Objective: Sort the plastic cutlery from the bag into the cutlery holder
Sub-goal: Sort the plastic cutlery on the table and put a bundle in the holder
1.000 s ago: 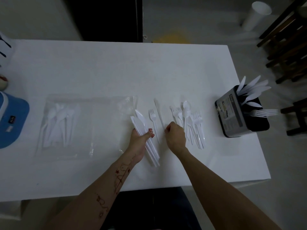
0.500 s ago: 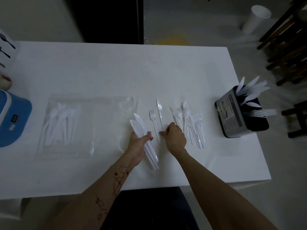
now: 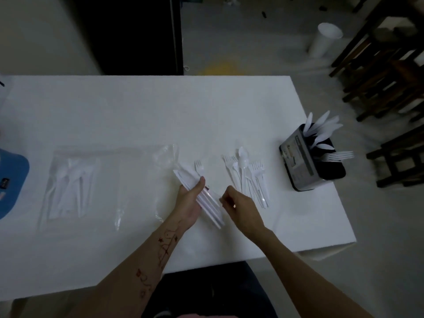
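Note:
My left hand (image 3: 189,203) is shut on a bundle of white plastic knives (image 3: 183,175), held slanted just above the white table (image 3: 149,115). My right hand (image 3: 243,208) pinches the handle end of one more knife laid against that bundle. A single fork (image 3: 199,167) lies just behind the bundle. To the right lies a loose pile of forks and spoons (image 3: 249,177). The black cutlery holder (image 3: 298,161) stands near the table's right edge with knives and forks sticking out. At the left lies the clear bag (image 3: 91,180), with several pieces still inside.
A blue object (image 3: 11,180) sits at the table's left edge. On the floor beyond the table stands a white cup (image 3: 324,41). Dark wooden chairs (image 3: 390,76) crowd the right side, close to the holder's corner of the table.
The loose knife that lay beside the single fork is off the table; my right hand lifted it and brought it left to the bundle in my left hand.

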Demonstrator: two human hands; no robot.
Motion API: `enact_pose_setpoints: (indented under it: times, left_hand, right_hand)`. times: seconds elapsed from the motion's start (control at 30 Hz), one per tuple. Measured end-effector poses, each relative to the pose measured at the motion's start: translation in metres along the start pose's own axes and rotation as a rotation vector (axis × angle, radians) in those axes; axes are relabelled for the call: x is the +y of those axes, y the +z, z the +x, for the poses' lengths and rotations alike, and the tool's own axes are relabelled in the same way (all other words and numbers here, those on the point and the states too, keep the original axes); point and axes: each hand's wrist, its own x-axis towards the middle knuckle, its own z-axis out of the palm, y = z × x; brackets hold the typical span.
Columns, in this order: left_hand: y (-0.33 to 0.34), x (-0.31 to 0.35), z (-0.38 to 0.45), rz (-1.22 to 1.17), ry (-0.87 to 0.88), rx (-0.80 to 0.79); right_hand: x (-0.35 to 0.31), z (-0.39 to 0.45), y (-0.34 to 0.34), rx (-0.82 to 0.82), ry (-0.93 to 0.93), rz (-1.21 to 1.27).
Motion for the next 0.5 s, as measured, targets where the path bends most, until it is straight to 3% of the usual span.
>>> enact_pose_setpoints:
  times: [0.2,0.4,0.5]
  left_hand:
    - [0.044,-0.002,0.008,0.008,0.011,0.044]
    - [0.117,0.010,0.026,-0.037,0.012,0.063]
    - [0.168,0.008,0.031,-0.147,0.018,0.002]
  right_hand:
    - [0.005,-0.005,-0.044,0.023,-0.054,0.016]
    - [0.024,0.001,-0.108,0.000,0.041,0.098]
    - [0.026,0.016,-0.129,0.129,0.137,0.397]
